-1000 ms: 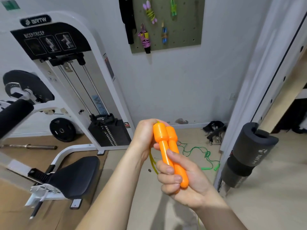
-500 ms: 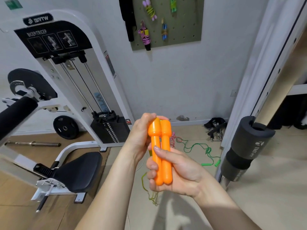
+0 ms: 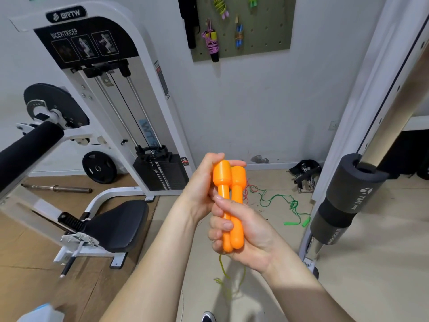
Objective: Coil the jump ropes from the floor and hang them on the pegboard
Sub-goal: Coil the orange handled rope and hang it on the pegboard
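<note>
Two orange jump-rope handles [image 3: 232,203] stand upright side by side in front of me. My right hand [image 3: 243,231] grips their lower halves. My left hand [image 3: 204,189] curls round their thick upper ends from behind. A yellow-green cord [image 3: 224,273] dangles below the handles toward the floor. A green jump rope [image 3: 278,203] lies loose on the floor beyond my hands, with a red cord [image 3: 249,189] beside it. The olive pegboard [image 3: 262,31] hangs on the wall, carrying several coiled ropes [image 3: 212,43].
A white bicep/tricep machine [image 3: 111,101] with a black seat [image 3: 118,224] fills the left. A padded roller on a rack post [image 3: 348,196] stands close on the right. A barbell [image 3: 58,188] and a weight plate [image 3: 99,167] lie left, black gear [image 3: 304,170] by the wall.
The handles have turned from tilted to upright and sit level together. My right hand has slid down to their lower halves, and the view has shifted slightly.
</note>
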Action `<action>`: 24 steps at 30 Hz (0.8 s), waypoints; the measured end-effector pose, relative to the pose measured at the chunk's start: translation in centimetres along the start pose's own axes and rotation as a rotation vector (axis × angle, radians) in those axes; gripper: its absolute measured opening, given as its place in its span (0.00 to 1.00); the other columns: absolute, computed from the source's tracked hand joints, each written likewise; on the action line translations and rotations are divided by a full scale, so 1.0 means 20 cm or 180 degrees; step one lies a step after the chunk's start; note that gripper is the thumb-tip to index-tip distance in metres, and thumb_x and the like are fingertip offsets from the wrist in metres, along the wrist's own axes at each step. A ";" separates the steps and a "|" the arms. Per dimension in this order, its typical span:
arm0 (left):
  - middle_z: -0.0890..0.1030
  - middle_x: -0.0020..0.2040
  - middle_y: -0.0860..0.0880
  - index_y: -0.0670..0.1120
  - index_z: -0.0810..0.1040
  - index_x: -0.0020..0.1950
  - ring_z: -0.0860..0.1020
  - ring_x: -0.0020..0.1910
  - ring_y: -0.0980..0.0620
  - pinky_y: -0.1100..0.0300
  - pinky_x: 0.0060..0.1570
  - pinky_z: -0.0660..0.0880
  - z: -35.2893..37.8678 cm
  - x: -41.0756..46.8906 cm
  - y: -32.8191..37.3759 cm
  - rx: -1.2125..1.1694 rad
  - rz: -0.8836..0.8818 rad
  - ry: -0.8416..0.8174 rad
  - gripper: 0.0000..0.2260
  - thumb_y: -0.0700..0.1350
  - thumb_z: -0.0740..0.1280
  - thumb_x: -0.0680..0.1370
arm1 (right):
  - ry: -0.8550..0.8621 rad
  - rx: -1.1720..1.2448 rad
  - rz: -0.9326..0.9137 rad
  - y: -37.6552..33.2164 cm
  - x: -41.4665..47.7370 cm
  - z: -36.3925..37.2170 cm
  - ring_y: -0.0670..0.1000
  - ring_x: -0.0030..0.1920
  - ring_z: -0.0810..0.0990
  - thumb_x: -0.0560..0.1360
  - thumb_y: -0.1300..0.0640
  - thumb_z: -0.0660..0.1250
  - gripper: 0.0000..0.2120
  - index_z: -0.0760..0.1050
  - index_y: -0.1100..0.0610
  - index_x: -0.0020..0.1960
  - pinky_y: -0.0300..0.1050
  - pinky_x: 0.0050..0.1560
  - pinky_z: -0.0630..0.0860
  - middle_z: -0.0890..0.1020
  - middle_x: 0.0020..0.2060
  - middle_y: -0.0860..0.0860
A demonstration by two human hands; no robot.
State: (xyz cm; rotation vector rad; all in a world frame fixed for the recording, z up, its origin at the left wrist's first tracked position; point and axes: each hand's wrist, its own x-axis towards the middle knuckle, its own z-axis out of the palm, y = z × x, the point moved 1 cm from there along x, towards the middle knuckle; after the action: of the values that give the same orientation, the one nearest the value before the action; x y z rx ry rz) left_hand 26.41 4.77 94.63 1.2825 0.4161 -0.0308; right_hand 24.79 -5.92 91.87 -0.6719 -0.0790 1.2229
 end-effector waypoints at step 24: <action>0.80 0.38 0.45 0.44 0.73 0.42 0.80 0.36 0.42 0.58 0.30 0.62 0.06 -0.25 0.05 0.6310 0.1909 0.0698 0.09 0.36 0.70 0.67 | 0.3031 -0.5523 -0.1400 -0.22 0.12 -0.07 0.64 0.51 0.79 0.78 0.55 0.60 0.05 0.69 0.56 0.46 0.49 0.39 0.67 0.81 0.47 0.59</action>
State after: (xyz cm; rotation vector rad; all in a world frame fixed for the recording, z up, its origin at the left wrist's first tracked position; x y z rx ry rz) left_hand 22.41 2.94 97.46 3.3445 0.0304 0.2788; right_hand 30.01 -5.10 92.37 -2.4904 -0.4776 0.0181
